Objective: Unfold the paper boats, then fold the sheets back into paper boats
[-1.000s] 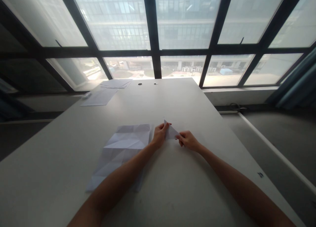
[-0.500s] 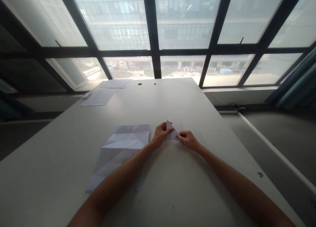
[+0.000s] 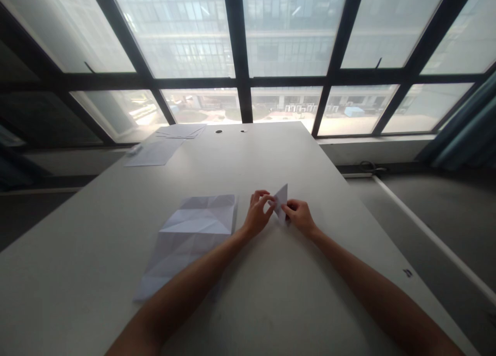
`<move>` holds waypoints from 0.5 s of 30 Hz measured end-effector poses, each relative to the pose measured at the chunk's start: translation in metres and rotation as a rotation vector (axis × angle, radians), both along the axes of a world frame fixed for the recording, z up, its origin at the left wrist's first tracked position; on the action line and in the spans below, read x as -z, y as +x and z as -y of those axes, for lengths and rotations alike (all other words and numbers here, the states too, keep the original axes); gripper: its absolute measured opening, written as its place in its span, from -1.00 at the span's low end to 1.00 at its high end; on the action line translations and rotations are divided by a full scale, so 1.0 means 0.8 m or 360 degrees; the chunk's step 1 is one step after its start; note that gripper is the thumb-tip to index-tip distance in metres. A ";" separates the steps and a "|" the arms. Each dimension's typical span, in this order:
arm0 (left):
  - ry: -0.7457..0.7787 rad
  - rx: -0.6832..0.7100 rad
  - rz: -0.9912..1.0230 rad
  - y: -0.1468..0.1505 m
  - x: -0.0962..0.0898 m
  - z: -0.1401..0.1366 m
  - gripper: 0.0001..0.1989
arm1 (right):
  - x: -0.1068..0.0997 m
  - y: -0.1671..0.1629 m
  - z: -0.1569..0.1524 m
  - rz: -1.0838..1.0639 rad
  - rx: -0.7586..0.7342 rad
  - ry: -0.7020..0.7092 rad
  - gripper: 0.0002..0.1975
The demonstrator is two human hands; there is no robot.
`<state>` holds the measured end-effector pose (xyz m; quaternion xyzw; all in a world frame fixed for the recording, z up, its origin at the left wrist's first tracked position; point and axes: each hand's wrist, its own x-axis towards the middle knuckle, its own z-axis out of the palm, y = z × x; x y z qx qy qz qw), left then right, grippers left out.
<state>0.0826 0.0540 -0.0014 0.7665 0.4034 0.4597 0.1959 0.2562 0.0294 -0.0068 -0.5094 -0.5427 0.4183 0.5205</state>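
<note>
One folded paper, small, pointed end up, pinched by R hand btwn thumb & fingers at its rt side. L hand: thumb & forefinger curled together, tips at paper's left edge, other fingers bent; firm pinch or light touch, can't tell. Paper sits btwn the 2 hands, over mid table; contact w/ tabletop also can't tell. Creased sheet lies flat-ish, near L hand on its left; L forearm passes over its lower rt part. Loose sheets at table's far left edge, well apart from hands. Small dark mark nr rt edge. Beyond table: window w/ dark frame; blue curtain far rt.
</note>
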 end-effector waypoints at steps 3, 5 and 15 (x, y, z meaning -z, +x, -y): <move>-0.0044 0.0152 -0.0033 0.002 -0.004 0.007 -0.91 | 0.001 0.000 0.001 0.0001 -0.0128 0.0090 -0.77; -0.0150 0.0255 0.0044 0.003 -0.006 0.008 -0.91 | 0.002 0.000 0.002 0.0064 -0.0201 0.0171 -0.79; -0.0425 0.0433 0.0238 -0.001 -0.016 0.007 -0.75 | -0.002 -0.001 0.010 0.0304 -0.0417 0.0310 -0.81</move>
